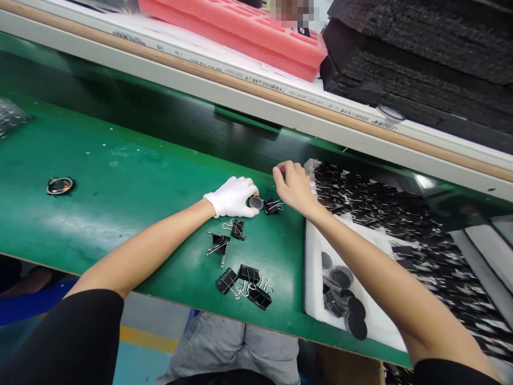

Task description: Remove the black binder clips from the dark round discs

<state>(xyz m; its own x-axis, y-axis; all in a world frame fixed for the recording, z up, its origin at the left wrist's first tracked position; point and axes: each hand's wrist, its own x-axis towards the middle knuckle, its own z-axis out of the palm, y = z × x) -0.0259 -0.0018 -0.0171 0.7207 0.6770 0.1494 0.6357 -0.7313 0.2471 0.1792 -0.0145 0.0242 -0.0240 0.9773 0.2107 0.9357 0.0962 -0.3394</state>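
The left hand [233,198], in a white glove, grips a small round disc [256,203] at the green worktop [152,171], just beside a black binder clip [270,207]. The bare right hand [295,187] is near the far left corner of the white tray [310,272], its fingers bent; I cannot tell if it holds something. Five more clips [238,229] lie nearer on the worktop.

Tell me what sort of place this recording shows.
Probably a factory or workshop assembly bench: a green worktop, a dense heap of black binder clips, and a pink foam tray above.
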